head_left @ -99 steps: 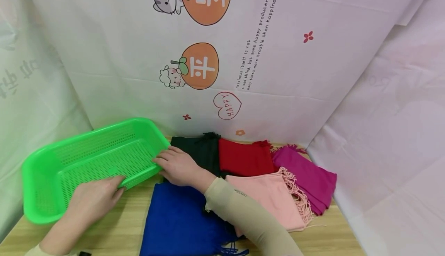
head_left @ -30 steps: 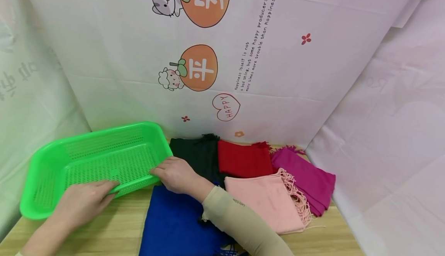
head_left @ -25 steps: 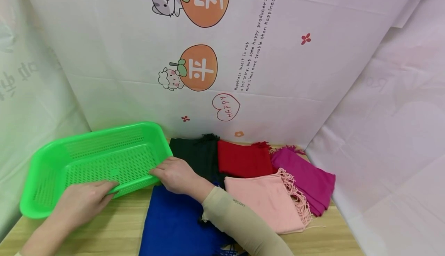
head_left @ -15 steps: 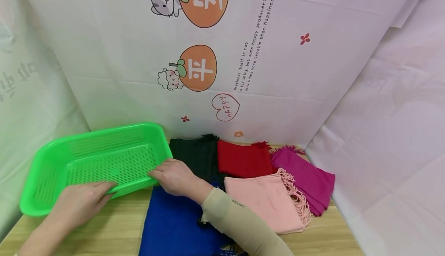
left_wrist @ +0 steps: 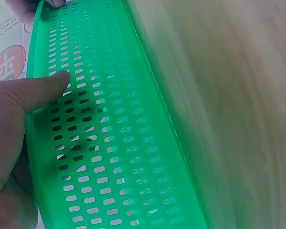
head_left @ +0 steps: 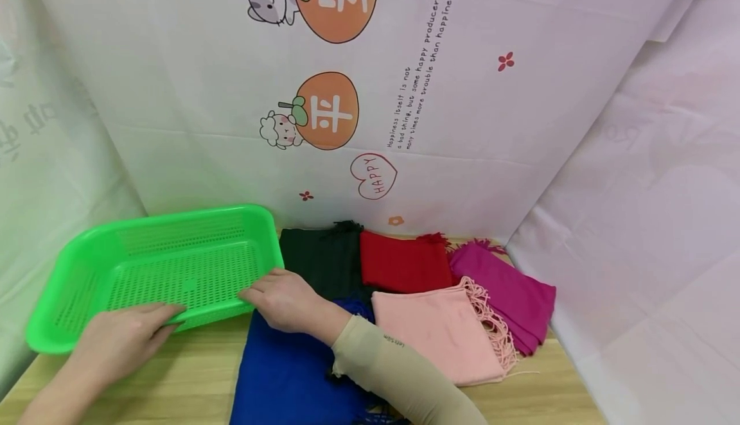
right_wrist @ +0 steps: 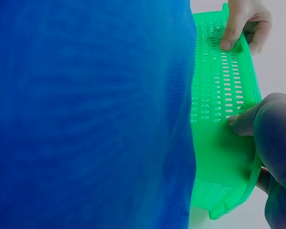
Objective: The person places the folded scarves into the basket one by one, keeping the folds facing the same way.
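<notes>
Green perforated plastic basket, just one, sits at the left end of the wooden table, and both hands are gripping its near rim: left hand toward the left, right hand at the right corner. Five folded scarves lie beside it: black scarf, red scarf, magenta scarf, pink scarf, blue scarf. Only the wrist views show each thumb pressed on the basket's outer wall with fingers hooked behind the rim; the head view hides that.
</notes>
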Demonstrator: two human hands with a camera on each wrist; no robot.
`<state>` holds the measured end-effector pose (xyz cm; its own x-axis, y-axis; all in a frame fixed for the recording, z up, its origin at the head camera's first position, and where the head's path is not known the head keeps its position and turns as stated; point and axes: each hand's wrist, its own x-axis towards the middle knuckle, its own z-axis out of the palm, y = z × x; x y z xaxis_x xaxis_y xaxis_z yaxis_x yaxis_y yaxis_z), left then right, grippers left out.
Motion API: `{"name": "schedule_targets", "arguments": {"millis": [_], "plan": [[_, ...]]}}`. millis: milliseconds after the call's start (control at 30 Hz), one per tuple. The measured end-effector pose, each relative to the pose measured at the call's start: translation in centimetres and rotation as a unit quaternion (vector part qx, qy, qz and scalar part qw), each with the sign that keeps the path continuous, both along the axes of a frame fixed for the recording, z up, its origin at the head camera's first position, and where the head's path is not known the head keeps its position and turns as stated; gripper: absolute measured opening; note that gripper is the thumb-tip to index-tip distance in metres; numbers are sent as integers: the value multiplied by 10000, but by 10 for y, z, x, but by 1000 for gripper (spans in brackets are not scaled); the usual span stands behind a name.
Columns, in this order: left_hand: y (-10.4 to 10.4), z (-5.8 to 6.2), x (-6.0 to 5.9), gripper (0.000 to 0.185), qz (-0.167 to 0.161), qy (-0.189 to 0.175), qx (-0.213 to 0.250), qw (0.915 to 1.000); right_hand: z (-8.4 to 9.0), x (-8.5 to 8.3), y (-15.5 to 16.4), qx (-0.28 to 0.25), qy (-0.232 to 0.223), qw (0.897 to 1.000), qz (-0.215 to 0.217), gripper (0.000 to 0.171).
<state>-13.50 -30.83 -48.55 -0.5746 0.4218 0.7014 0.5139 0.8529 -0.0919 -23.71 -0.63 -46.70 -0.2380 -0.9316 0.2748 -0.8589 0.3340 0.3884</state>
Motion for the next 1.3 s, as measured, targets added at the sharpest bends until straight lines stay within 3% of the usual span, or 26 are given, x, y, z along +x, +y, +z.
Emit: {"name": "schedule_targets", "arguments": {"millis": [367, 767, 1300], "plan": [[-9, 0, 4, 86, 119, -122, -33, 9998, -3, 8, -4, 53, 85, 9999, 117, 35], [-20, 2, 6, 86, 227, -50, -55, 9997, 2, 19, -12, 292, -301, 9991, -8, 38], [-35, 2, 11, 92, 421, -340, 2, 9985, 6, 31, -22, 591, -546, 9967, -67, 41]]}}
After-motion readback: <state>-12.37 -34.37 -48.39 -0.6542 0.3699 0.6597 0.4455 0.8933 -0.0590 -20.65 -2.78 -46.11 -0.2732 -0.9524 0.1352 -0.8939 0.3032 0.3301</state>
